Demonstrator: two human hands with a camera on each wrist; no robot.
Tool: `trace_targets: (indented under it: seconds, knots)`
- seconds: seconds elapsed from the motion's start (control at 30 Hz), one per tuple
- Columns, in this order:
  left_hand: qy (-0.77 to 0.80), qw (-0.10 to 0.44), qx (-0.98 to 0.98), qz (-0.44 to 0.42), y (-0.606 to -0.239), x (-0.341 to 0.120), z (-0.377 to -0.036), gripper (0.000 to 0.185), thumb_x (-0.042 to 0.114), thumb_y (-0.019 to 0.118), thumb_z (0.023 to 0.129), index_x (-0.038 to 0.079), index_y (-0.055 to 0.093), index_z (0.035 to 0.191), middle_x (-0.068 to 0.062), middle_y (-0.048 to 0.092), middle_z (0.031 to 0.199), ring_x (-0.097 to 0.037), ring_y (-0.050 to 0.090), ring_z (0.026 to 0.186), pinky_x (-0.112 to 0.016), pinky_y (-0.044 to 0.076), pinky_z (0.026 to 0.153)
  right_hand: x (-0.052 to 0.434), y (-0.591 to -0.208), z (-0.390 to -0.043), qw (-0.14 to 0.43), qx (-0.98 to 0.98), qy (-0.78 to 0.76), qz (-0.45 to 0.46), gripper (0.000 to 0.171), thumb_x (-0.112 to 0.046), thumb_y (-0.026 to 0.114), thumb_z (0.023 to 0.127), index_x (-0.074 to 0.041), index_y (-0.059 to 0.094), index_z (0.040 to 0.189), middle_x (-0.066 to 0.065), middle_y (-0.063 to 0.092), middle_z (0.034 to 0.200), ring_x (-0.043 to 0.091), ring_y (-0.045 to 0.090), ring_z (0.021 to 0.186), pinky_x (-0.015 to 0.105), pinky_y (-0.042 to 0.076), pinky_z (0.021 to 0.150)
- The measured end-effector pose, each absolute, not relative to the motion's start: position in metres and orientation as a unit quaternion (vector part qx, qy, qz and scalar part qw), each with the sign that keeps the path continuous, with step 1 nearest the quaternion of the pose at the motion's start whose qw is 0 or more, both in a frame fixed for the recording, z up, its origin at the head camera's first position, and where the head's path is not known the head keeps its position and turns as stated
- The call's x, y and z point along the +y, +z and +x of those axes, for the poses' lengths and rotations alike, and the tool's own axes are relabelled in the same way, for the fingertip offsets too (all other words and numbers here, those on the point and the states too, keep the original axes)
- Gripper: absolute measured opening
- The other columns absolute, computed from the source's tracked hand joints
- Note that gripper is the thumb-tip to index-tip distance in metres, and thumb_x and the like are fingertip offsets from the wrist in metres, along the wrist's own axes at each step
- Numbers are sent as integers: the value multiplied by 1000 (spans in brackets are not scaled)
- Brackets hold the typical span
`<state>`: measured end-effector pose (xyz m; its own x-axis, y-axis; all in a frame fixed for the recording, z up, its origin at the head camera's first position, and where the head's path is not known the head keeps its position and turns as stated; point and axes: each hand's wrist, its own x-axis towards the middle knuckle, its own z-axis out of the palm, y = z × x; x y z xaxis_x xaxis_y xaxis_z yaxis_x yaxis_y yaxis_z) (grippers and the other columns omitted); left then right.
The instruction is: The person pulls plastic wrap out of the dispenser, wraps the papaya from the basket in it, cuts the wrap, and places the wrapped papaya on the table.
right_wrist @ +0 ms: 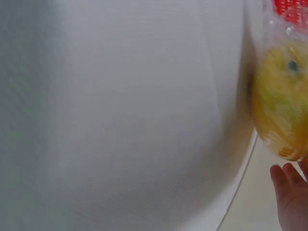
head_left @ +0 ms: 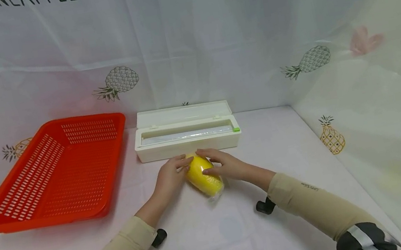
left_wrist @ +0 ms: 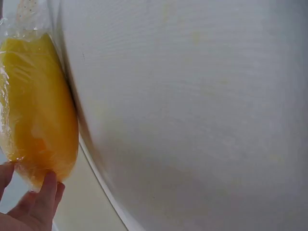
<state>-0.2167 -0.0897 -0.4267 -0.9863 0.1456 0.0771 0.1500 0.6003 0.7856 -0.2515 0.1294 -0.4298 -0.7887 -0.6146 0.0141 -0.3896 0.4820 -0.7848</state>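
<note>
Right now both hands close around a yellow oval fruit wrapped in clear plastic film point(head_left: 204, 179), which lies on the white cloth-covered table point(head_left: 299, 134) just in front of a white plastic cling-film dispenser box point(head_left: 187, 140). The left hand point(head_left: 169, 176) cups the fruit's left side, its fingers curled over the upper end and touching the film. The right hand point(head_left: 224, 165) holds the other side, with fingers bent over the top and the thumb pressed against the wrap lower down. From the head view, the two sets of fingertips nearly meet above the fruit. A loose tail of film sticks out at the fruit's near end, toward the person.

Seen from the left wrist, the wrapped fruit point(left_wrist: 38, 106) shows its crinkled film clearly, and fingertips point(left_wrist: 45, 187) touch its lower end. The right wrist view is blurred; the fruit point(right_wrist: 281, 101) sits at the frame's right edge with fingertips point(right_wrist: 286, 185) just beneath it, though whether they touch it there cannot be told.

The dispenser box stands with its lid raised, a roll of film lying inside and a small green slider point(head_left: 236, 129) at its right end. To the left, well apart from the hands, rests an empty-looking red perforated plastic basket point(head_left: 52, 173). A pale curtain printed with pineapples point(head_left: 208, 30) hangs behind the table. Both forearms wear beige sleeves.
</note>
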Motion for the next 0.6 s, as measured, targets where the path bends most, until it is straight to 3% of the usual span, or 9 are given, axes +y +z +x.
trace_targets:
  seconds: [0.1, 0.27, 0.47, 0.6]
  knots:
    - [-434, -11, -897, -88, -428, -89, -214, 37, 18, 66, 94, 15, 64, 131, -8, 48, 145, -31, 40, 136, -48, 34, 109, 126, -433, -249, 148, 849, -429, -270, 61, -33, 65, 94, -21, 42, 149, -2, 32, 156, 20, 28, 143, 47, 35, 108]
    - [-439, -15, -892, -103, -429, -88, -209, 50, 22, 72, 90, 10, 57, 136, -13, 40, 150, -34, 38, 136, -44, 41, 103, 120, -437, -248, 130, 854, -446, -236, 54, -32, 66, 94, -21, 49, 144, -3, 39, 152, 20, 34, 139, 45, 39, 105]
    - [-413, 38, -903, -115, -428, -87, -205, 46, 16, 76, 85, 4, 63, 128, -17, 48, 143, -37, 47, 128, -41, 49, 94, 117, -438, -245, 101, 857, -456, -216, 52, -30, 70, 91, -17, 54, 139, 0, 46, 146, 23, 42, 134, 46, 44, 100]
    - [-412, 33, -905, -101, -430, -86, -204, 44, 17, 74, 88, 6, 63, 129, -19, 46, 142, -38, 46, 129, -42, 49, 95, 119, -438, -240, 102, 851, -466, -222, 52, -26, 69, 92, -14, 51, 140, 2, 45, 146, 26, 42, 133, 49, 43, 100]
